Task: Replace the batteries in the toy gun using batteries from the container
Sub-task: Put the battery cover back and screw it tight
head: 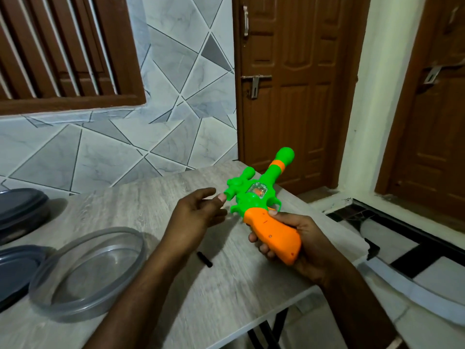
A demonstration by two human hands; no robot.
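Note:
A green toy gun [254, 195] with an orange handle is held above the table, its muzzle pointing away toward the door. My right hand [299, 238] grips the orange handle, fingers curled round it. My left hand [198, 210] hovers just left of the gun with relaxed fingers and holds nothing; its thumb tip is close to the green scope. A small black cylinder, maybe a battery [204, 258], lies on the table below my left hand. A clear round container [83, 306] stands at the front left and looks empty.
The grey wood-look table [156, 197] ends at a right edge near the gun. Dark lids or containers [20, 210] sit at the far left. A tiled wall lies behind the table, and brown doors [297, 96] beyond it.

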